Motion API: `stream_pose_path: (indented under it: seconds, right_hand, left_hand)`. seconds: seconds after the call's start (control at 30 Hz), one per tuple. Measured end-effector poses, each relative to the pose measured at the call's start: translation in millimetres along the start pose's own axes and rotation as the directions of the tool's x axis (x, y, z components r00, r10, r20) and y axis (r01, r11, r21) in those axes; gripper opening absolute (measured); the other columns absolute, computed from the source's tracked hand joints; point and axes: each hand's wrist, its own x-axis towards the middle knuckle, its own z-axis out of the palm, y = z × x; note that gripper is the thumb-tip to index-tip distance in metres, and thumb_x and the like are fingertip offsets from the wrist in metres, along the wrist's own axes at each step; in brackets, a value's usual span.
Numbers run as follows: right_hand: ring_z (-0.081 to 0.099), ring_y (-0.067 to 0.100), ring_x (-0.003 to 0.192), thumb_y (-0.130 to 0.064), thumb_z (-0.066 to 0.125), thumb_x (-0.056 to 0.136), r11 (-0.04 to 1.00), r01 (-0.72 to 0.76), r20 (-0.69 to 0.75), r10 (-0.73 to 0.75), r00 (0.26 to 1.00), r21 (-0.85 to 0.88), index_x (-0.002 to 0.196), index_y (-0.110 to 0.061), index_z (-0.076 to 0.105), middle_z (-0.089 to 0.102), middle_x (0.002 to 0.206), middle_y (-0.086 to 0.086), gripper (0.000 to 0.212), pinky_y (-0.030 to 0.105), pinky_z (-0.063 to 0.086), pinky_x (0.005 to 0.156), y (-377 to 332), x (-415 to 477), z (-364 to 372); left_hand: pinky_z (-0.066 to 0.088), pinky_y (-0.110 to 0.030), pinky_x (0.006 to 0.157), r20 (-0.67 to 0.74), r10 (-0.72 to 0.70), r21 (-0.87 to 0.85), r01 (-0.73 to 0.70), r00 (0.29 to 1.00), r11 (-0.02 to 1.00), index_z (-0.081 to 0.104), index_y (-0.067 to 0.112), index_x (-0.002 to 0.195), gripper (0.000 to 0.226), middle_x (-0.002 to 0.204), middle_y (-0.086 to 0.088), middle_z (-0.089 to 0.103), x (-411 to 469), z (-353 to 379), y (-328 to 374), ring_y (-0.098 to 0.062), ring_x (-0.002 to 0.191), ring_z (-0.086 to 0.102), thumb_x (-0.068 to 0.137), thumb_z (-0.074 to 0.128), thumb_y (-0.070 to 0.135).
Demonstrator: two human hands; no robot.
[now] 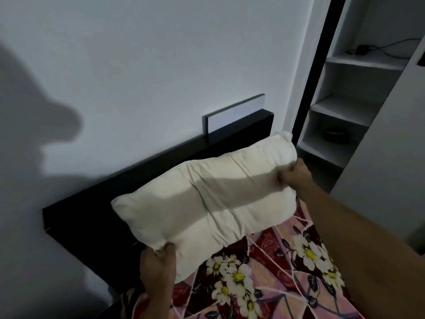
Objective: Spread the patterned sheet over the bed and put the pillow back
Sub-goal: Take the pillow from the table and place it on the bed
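Pillow (207, 203): cream, held just in front of the headboard (92, 215), over the patterned sheet (264, 261). Your left hand (158, 261) pinches its near corner. Your right hand (293, 176) clamps the opposite end. Lower it level, long side parallel to the headboard. Release both hands together, without rucking the sheet.

A cream rectangular cloth pillow (207, 203) looks soft, matt and creased. The dark red and pink flowered cloth sheet (276, 279) looks thin, smooth and matt. The flat black headboard (96, 217) has a smooth, dull finish. The white painted wall (161, 65) is matt.
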Motion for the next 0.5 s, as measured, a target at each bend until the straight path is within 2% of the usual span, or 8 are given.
stream_pose_path:
  seconds: [0.1, 0.17, 0.23, 0.33, 0.4, 0.5]
  right_hand:
    - [0.056, 0.034, 0.101, -0.010, 0.063, 0.086, 0.998, 0.032, 0.017, -0.031, 0.999, -0.056, 0.110, -0.007, 0.048, 0.055, 0.104, 0.014, 0.029, 0.047, 0.054, 0.082, 9.4, 24.7, 26.1]
    - [0.054, 0.030, 0.096, -0.005, 0.061, 0.085, 0.997, 0.036, 0.055, -0.032, 0.998, -0.074, 0.109, -0.005, 0.048, 0.053, 0.098, 0.011, 0.027, 0.038, 0.048, 0.071, 15.9, 39.7, 46.2]
    - [0.051, 0.028, 0.091, -0.001, 0.060, 0.084, 0.996, 0.039, 0.082, -0.032, 0.996, -0.081, 0.106, -0.003, 0.048, 0.050, 0.091, 0.009, 0.025, 0.032, 0.041, 0.062, 22.5, 52.3, 64.9]
    - [0.050, 0.027, 0.084, 0.001, 0.060, 0.079, 0.997, 0.055, 0.093, -0.049, 0.994, -0.056, 0.096, -0.006, 0.047, 0.050, 0.086, 0.009, 0.023, 0.034, 0.040, 0.060, 31.3, 71.2, 93.7]
    - [0.048, 0.026, 0.081, 0.003, 0.059, 0.078, 0.998, 0.045, 0.103, -0.042, 0.994, -0.031, 0.093, -0.007, 0.045, 0.050, 0.086, 0.010, 0.023, 0.034, 0.041, 0.059, 35.8, 79.9, 108.4]
    - [0.050, 0.029, 0.085, 0.006, 0.057, 0.076, 0.998, 0.036, 0.106, -0.040, 0.994, 0.043, 0.097, -0.003, 0.045, 0.052, 0.090, 0.013, 0.026, 0.041, 0.048, 0.066, 43.3, 96.5, 126.5]
  left_hand:
    - [0.043, -0.033, 0.079, 0.066, -0.021, -0.055, 0.025, 0.998, 0.998, 0.070, 0.000, 0.104, 0.046, 0.103, -0.020, 0.069, 6.0, 19.8, -27.5, -0.038, 0.102, 0.065, 0.070, 0.071, 0.030]
    - [0.045, -0.033, 0.083, 0.079, -0.032, -0.081, 0.039, 0.996, 0.996, 0.072, 0.003, 0.105, 0.038, 0.106, -0.016, 0.072, 14.0, 30.4, -43.4, -0.034, 0.107, 0.066, 0.072, 0.073, 0.022]
    - [0.045, -0.034, 0.087, 0.057, -0.036, -0.087, 0.041, 0.998, 0.995, 0.072, 0.001, 0.104, 0.045, 0.108, -0.019, 0.071, 19.0, 40.4, -54.6, -0.035, 0.110, 0.065, 0.068, 0.069, 0.028]
    - [0.048, -0.041, 0.082, -0.041, -0.001, -0.033, 0.000, 0.999, 0.999, 0.071, -0.007, 0.094, 0.068, 0.097, -0.028, 0.068, 27.7, 54.9, -67.8, -0.042, 0.098, 0.066, 0.059, 0.052, 0.048]
    - [0.051, -0.048, 0.073, -0.048, 0.054, 0.031, -0.053, 0.997, 0.998, 0.068, -0.009, 0.085, 0.067, 0.085, -0.032, 0.064, 35.7, 60.4, -74.1, -0.048, 0.084, 0.066, 0.059, 0.043, 0.048]
    - [0.050, -0.047, 0.063, -0.024, 0.155, 0.116, -0.151, 0.988, 0.982, 0.065, -0.008, 0.074, 0.060, 0.077, -0.030, 0.060, 45.7, 67.5, -82.8, -0.049, 0.072, 0.065, 0.061, 0.039, 0.045]
